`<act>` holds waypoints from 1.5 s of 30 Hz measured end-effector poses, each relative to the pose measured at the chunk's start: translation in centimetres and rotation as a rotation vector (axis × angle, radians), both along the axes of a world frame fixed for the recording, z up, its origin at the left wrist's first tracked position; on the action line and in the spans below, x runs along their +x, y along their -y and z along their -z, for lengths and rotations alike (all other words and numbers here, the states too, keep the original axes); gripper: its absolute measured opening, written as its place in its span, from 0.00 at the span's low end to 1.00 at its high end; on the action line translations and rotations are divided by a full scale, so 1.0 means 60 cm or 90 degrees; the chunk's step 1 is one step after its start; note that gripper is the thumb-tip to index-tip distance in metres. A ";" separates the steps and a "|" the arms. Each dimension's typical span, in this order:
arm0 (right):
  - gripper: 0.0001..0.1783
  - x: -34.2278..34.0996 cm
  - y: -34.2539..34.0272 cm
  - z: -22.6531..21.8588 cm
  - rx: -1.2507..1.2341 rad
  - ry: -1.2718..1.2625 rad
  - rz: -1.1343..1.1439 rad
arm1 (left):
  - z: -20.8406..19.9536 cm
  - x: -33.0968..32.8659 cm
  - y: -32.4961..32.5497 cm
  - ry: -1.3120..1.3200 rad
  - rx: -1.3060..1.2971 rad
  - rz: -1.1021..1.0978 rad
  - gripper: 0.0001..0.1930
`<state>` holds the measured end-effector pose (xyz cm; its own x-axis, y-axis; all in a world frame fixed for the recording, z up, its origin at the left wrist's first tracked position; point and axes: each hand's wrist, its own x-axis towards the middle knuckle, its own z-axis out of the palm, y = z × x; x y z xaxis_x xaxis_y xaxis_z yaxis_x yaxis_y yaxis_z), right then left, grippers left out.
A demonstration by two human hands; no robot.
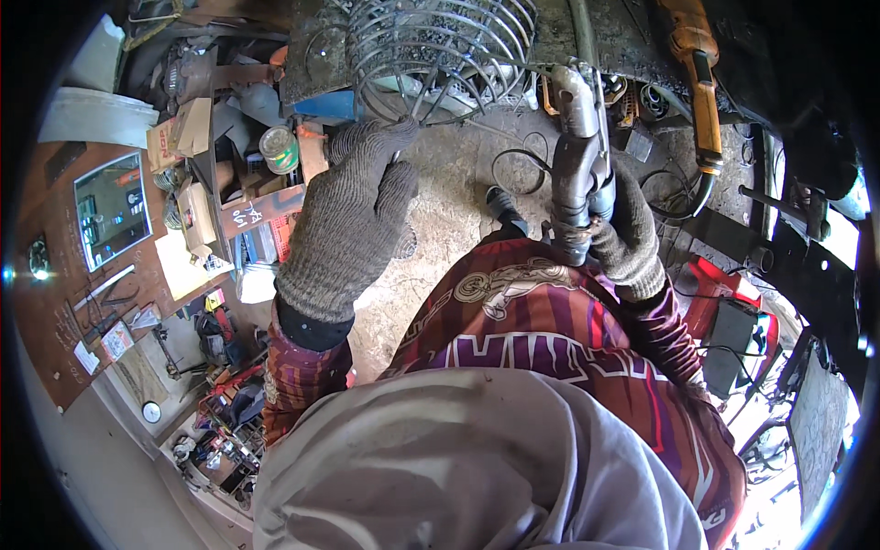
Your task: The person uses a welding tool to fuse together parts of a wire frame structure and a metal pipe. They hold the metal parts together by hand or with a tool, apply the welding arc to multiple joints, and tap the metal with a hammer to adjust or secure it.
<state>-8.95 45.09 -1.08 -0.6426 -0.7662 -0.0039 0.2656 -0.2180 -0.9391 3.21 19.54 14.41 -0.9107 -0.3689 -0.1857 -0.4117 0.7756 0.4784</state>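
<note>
My left hand (pixel 344 220), in a grey-brown knitted glove, is raised beside the near rim of a round wire basket (pixel 440 50). Its fingers are curled together, and a thin metal piece seems to show between them; I cannot make out what it is. My right hand (pixel 632 234), gloved the same way, closes round the lower end of a grey metal pipe (pixel 575 170). This pipe has joined, branching sections and stands lengthwise in front of my body, its far end reaching the dark workbench (pixel 632 27). The glove hides part of the pipe's lower end.
An orange power tool (pixel 701 92) lies at the bench's right side, its cord (pixel 678 211) looping down. Black cables (pixel 522 170) lie on the concrete floor (pixel 458 174). Shelving at left holds cardboard boxes (pixel 192 128) and a tin can (pixel 279 149). A red machine (pixel 720 298) stands at right.
</note>
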 end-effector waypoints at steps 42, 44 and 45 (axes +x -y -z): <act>0.37 0.021 0.021 0.033 0.123 -0.043 0.019 | -0.008 -0.002 0.001 0.055 0.053 -0.036 0.17; 0.37 0.017 0.021 0.035 0.137 -0.113 0.019 | -0.006 -0.002 0.002 0.052 0.048 -0.031 0.17; 0.37 0.016 0.021 0.035 0.139 -0.136 0.017 | -0.006 -0.001 0.002 0.051 0.045 -0.031 0.17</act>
